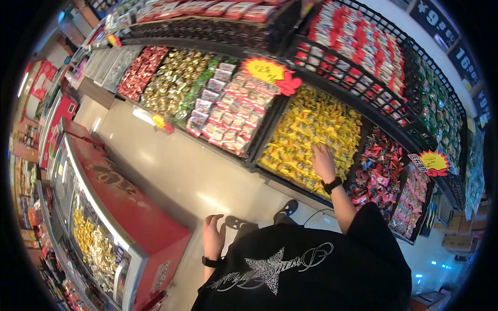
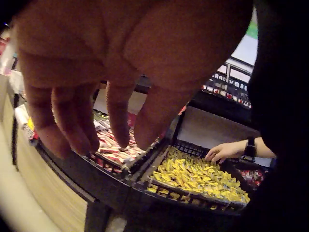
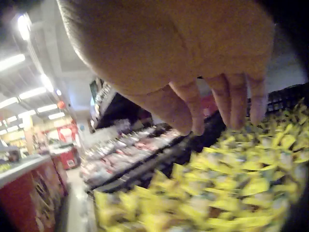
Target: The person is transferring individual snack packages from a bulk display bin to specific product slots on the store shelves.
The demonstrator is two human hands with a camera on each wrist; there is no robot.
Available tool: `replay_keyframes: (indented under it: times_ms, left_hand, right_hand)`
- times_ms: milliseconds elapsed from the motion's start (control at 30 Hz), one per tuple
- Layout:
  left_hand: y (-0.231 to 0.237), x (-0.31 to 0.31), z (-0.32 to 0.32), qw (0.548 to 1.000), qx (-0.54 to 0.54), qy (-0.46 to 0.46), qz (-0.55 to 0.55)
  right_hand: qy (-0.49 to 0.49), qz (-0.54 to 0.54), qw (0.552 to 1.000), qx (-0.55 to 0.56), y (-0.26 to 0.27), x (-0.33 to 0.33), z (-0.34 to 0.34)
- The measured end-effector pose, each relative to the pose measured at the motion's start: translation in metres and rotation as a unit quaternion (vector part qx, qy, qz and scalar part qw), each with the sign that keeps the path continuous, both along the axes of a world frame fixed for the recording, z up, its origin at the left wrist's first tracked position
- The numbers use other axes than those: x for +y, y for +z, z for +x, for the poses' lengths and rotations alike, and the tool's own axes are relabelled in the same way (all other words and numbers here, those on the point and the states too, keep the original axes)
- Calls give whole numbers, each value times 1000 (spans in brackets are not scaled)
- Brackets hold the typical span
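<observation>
My right hand (image 1: 324, 165) reaches over a black bin of yellow-wrapped candies (image 1: 306, 124), a dark band on its wrist. In the right wrist view, its loosely bent fingers (image 3: 236, 104) point down, with the tips right at the wrappers (image 3: 231, 179) and nothing seen between them. My left hand (image 1: 213, 238) hangs in front of my body, above the floor, and holds nothing. Its fingers (image 2: 72, 121) droop in a relaxed curve in the left wrist view, where the candy bin (image 2: 198, 176) and the right hand (image 2: 227, 151) appear beyond.
Left of the yellow candies lie red-and-white packets (image 1: 233, 116); to the right are dark red wrapped candies (image 1: 376, 166) and pink packets (image 1: 410, 202). A black basket (image 1: 358, 78) rises behind. A red chest freezer (image 1: 150, 207) stands at left. Price signs (image 1: 267, 70) stick out over the bins.
</observation>
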State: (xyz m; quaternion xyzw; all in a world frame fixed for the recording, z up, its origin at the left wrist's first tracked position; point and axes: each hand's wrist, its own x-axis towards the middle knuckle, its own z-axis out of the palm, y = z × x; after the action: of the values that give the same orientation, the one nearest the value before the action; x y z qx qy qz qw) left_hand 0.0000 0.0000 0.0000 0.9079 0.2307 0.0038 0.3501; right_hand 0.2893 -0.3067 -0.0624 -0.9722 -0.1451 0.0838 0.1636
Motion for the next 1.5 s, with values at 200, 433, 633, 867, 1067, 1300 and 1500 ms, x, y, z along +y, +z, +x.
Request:
replay_keyframes:
  times_ms: [200, 433, 633, 867, 1067, 1300, 1500]
  left_hand:
    - [1, 121, -63, 994, -87, 33, 61]
    - [13, 195, -147, 976, -98, 193, -27]
    - [3, 217, -192, 951, -108, 288, 43]
    - [-6, 258, -208, 920, -104, 378, 31]
    - [-14, 340, -175, 905, -123, 403, 64]
    - [12, 456, -124, 892, -117, 420, 118]
    - [8, 509, -99, 835, -172, 517, 78]
  right_hand:
    - [117, 222, 968, 10, 46, 165, -111]
    - [232, 273, 933, 11, 58, 304, -170]
    - [318, 190, 928, -27, 78, 389, -174]
    - [357, 140, 919, 95, 81, 501, -175]
    - [444, 259, 854, 81, 39, 618, -138]
    - [411, 284, 860, 99, 97, 751, -89]
    - [489, 229, 836, 97, 93, 828, -65]
